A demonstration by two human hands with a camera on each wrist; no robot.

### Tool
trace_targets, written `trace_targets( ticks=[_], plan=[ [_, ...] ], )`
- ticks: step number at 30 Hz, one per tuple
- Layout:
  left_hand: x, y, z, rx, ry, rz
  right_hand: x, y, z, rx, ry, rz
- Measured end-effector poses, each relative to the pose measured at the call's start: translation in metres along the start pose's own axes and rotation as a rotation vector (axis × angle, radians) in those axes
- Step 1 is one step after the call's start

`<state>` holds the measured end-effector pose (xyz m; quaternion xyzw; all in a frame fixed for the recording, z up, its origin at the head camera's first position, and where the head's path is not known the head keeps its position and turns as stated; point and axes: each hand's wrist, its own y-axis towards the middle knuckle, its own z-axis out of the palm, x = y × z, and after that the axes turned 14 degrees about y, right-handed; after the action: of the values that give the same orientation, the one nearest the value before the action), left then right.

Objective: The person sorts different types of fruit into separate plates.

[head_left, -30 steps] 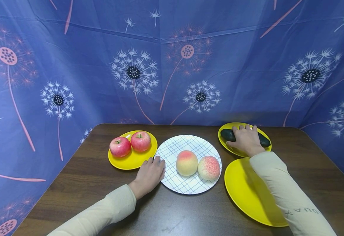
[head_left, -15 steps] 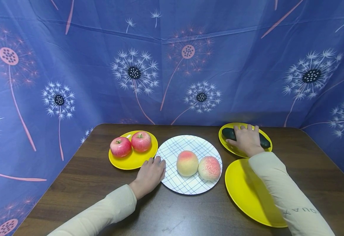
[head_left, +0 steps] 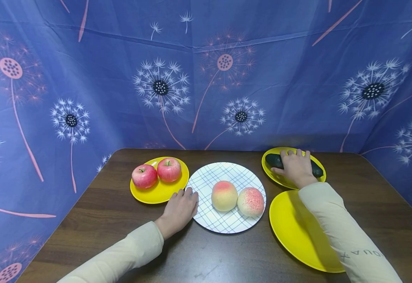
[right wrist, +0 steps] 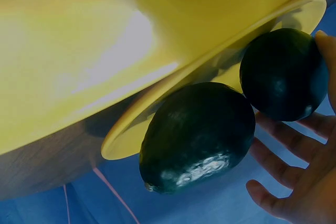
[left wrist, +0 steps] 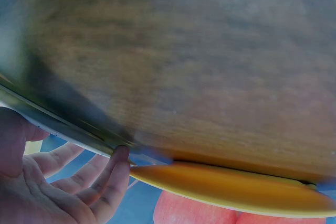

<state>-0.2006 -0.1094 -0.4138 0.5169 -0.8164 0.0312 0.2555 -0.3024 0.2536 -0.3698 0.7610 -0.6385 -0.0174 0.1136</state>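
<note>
A blue fabric sheet printed with dandelions (head_left: 206, 74) hangs behind the dark brown wood-grain table (head_left: 213, 255). The large, round, glossy yellow plate (head_left: 291, 232) lies just right of the round white plate with blue grid lines (head_left: 223, 171). Two smaller, glossy yellow plates flank the white plate: the left small plate (head_left: 156, 196) just beside it, the right small plate (head_left: 284, 150) to its right and farther back.

At the white plate's left rim rests the bare left hand (head_left: 179, 210), fingers slightly apart. The bare right hand (head_left: 295, 169), right of the white plate and farther back, spreads its fingers over the two glossy dark green rounded fruits (right wrist: 283, 74) on the right small plate; its thumb touches one, though whether it grips firmly I cannot tell.

Two round yellow-and-pink peaches (head_left: 224, 195) sit side by side on the white plate. Two shiny round red apples (head_left: 144, 177) occupy the plate to its left.
</note>
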Motion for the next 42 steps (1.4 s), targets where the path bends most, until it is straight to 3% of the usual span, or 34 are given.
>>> trace_targets(
  ticks=[42],
  plan=[
    [0.0003, -0.0005, 0.0013, -0.011, 0.012, 0.002, 0.0089, 0.0016, 0.0026, 0.026, -0.020, -0.008]
  ],
)
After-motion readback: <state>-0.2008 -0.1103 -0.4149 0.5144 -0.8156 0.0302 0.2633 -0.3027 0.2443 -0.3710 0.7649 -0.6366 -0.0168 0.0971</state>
